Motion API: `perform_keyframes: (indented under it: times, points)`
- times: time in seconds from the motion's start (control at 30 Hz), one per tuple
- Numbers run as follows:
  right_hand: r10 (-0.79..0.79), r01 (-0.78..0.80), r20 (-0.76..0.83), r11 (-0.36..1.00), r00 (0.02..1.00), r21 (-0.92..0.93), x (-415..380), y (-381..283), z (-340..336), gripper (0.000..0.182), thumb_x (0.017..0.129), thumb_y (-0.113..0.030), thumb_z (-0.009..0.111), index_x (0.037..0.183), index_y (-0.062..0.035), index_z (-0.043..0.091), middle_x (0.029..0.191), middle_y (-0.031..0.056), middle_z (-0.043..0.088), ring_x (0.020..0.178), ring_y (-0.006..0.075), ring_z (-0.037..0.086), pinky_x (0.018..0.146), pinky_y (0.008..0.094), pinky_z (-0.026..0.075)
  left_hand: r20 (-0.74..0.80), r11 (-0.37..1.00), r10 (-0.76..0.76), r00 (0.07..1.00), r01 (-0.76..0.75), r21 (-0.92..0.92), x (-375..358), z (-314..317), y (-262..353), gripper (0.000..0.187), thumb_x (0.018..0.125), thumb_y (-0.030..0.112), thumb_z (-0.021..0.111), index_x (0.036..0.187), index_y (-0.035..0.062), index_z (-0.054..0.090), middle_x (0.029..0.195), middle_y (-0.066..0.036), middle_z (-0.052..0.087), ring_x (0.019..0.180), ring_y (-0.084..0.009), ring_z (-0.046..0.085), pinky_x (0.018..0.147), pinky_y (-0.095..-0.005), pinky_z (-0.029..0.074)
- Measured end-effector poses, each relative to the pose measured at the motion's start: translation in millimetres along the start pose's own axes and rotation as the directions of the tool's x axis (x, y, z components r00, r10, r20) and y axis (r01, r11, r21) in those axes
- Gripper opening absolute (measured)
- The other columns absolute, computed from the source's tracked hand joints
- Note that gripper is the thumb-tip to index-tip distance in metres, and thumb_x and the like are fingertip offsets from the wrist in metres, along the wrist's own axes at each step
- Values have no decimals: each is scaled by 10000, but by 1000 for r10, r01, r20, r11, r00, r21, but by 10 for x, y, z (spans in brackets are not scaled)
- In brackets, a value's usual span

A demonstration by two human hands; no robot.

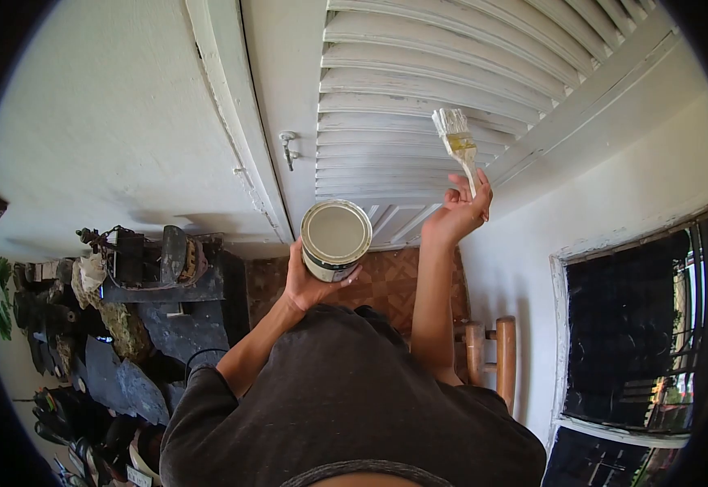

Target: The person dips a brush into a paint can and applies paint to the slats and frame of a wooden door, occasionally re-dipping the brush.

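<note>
My left hand (312,280) is wrapped round a paint can (336,235) held upright in front of my chest, its open top showing pale paint inside. To the right, my right hand (461,209) grips the handle of a paintbrush (461,146). White paint coats the bristles, which point up and away from me, and smears run down the handle. Behind the brush stands a white louvered door (403,105) with horizontal slats; the bristles overlap the slats in this view. A metal door handle (288,150) sits on its left stile.
A dark table (200,312) with a cluttered pile of objects stands at the left. Patterned brown tiles (386,280) cover the floor below. At the right are a wooden chair (506,357) and a window with dark panes (626,333) in a white frame.
</note>
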State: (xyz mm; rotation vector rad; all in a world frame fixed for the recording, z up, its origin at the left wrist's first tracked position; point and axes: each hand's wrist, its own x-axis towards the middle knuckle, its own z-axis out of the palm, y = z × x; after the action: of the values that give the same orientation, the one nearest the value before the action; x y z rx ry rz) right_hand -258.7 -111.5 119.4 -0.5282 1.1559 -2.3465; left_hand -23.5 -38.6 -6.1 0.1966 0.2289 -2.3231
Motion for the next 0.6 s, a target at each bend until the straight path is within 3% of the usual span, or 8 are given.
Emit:
perform_keyframes:
  times: [0.13,0.37,0.47,0.5,0.6]
  points:
    - [-87,78,-102,993,991,-87,-18,105,146,283,1040,-286,511,1176,-67,631,833,56,688,785,123,639,612,264,385,-23,999,22,999,-22,-29,-82,61,0,731,981,604,487,1549,149,419,1578,-156,418,1415,-349,448,1143,-599,414]
    - [-99,96,-27,991,995,-91,-350,226,458,265,1049,-270,481,1173,-73,608,802,68,699,720,130,636,571,245,383,-19,997,61,998,-62,-41,-169,90,4,744,984,592,456,1558,122,408,1578,-187,419,1423,-377,444,1134,-587,422]
    - [-59,69,106,994,993,-91,-537,291,600,224,1061,-227,485,1135,-65,621,753,68,690,660,99,613,541,224,367,-15,997,56,998,-57,-60,-201,129,-4,746,982,590,453,1555,114,416,1575,-196,427,1420,-385,450,1135,-585,422]
    - [-110,113,154,993,982,-12,-607,351,657,181,1058,-180,510,1101,-58,636,706,61,680,594,79,586,507,215,353,-10,997,51,999,-52,-55,-210,119,0,745,982,590,453,1555,114,419,1574,-197,430,1419,-387,451,1136,-585,422]
    - [-53,82,293,993,954,-87,-868,325,808,167,1053,-166,532,1084,-51,648,693,59,682,562,83,573,491,221,360,-14,997,73,997,-74,-32,-234,46,-12,752,977,589,456,1558,112,419,1568,-203,440,1422,-392,449,1138,-581,423]
